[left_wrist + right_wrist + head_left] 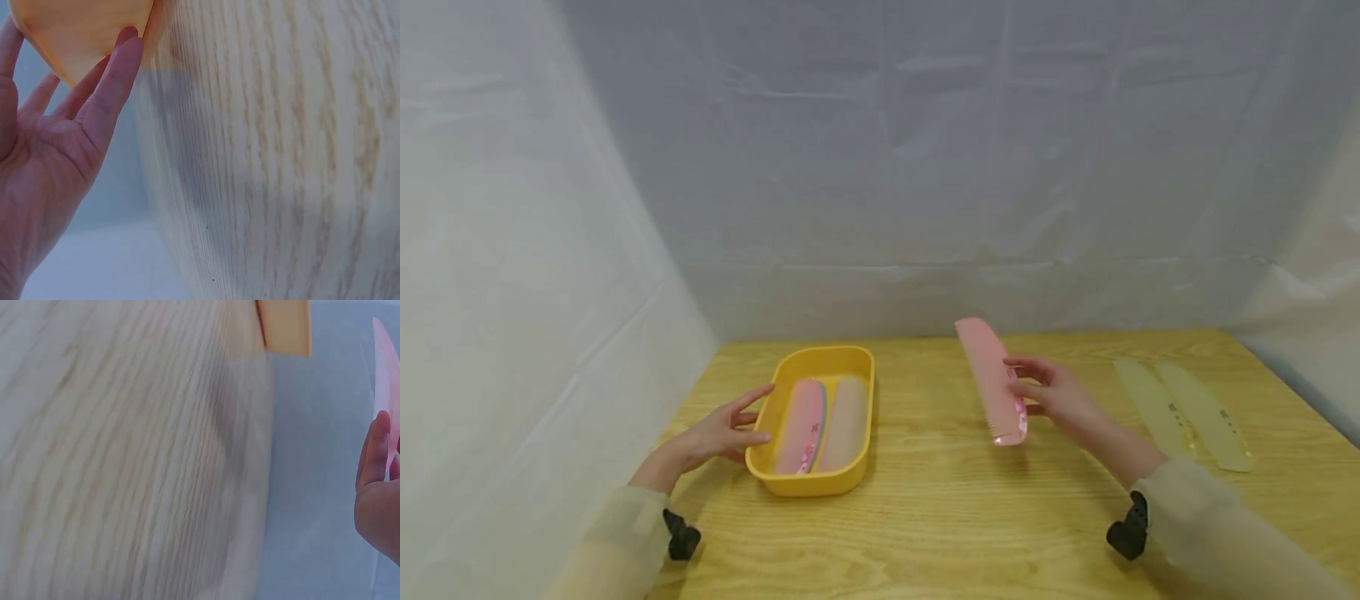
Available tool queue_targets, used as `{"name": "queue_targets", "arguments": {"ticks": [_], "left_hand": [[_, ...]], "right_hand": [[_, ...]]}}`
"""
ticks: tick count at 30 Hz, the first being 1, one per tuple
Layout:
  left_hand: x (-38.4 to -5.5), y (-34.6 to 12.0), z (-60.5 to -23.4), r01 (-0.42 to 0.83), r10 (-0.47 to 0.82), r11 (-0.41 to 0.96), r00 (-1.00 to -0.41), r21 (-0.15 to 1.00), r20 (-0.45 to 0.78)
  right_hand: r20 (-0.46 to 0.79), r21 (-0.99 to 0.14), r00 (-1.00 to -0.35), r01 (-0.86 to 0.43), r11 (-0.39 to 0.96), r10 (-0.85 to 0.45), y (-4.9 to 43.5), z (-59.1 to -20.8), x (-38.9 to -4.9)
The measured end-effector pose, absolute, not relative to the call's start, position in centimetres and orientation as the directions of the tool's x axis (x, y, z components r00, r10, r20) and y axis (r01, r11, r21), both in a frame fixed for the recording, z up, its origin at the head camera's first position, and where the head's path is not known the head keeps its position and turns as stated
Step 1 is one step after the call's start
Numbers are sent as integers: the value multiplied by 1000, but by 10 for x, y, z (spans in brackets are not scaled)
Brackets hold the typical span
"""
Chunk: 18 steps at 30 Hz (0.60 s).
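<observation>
White sheets [925, 167] go up behind the table and on both sides, creased. Wood table [940, 525] next, grain running across in the head view. Yellow tray [808, 487] sits on its left part, rim up.

My sleeves [621, 533] come in from the bottom corners. My left hand [718, 433] is at the tray's left side: fingers apart and loosely straight, touching the wall, thumb tip lapping over the rim in the head view. Left wrist view adds my palm and fingers from below, against the tray's outer face; tray contents only show from the head.

My right hand [1054, 397] has thumb and fingers clamped on the pink comb [992, 379] by its right edge. Comb is up off the table, right of the tray and well apart from it, tilted, top end leaning left. Teeth plain at its lower left in the head view. Right wrist view gets it near edge-on, cut by the frame, with my fingers along one face and a corner of the tray above.

In the tray: second pink comb [801, 425] on the left, beige comb [845, 423] on the right, side by side. Two green combs [1153, 407] lie far right on the table, near each other, head view only.

Black wrist cameras [1127, 532] at both cuffs. Smallest: a blue edge [824, 408] beside the second pink comb; can't tell if it's a separate piece.
</observation>
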<state>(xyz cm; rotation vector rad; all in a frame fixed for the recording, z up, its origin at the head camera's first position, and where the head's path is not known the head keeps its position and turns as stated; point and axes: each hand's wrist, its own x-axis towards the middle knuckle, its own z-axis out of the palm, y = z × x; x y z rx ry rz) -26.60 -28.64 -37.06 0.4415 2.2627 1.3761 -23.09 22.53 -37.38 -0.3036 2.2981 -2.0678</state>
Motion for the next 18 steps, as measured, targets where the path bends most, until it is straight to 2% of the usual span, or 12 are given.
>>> {"name": "queue_targets", "arguments": {"ticks": [7, 18], "left_hand": [[-265, -285, -369, 31, 477, 462, -851, 886, -219], [-267, -280, -369, 29, 472, 462, -854, 886, -218]], "right_hand": [[103, -994, -979, -107, 10, -175, 194, -368, -237], [106, -994, -980, -99, -47, -170, 147, -361, -249]]}}
